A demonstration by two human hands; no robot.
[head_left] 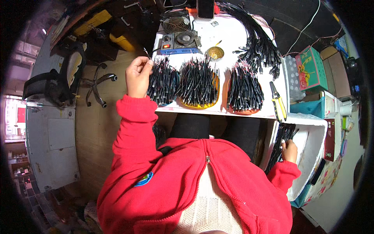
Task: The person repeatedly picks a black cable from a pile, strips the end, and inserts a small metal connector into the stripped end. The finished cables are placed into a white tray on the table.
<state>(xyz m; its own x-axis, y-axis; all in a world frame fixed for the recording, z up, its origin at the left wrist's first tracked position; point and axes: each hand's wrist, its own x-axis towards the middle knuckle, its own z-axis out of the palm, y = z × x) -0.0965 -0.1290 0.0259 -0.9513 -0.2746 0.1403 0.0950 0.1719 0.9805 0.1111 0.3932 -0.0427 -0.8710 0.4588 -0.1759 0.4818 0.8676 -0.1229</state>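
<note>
Pinching a cable (pixel 147 54), left fingers (pixel 147 67) hover near 3 cable bundles (pixel 198 84).

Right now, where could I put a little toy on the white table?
Try the bare table between the heater and the cable pile, beyond the bowl. There's a slim gap between the middle bundle and right bundle. It's crowded at front left, around the left bundle.

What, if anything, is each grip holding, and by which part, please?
The left grip pinches a cable near its wire end; whether the right grip, at black cables, holds any cannot be told.
</note>
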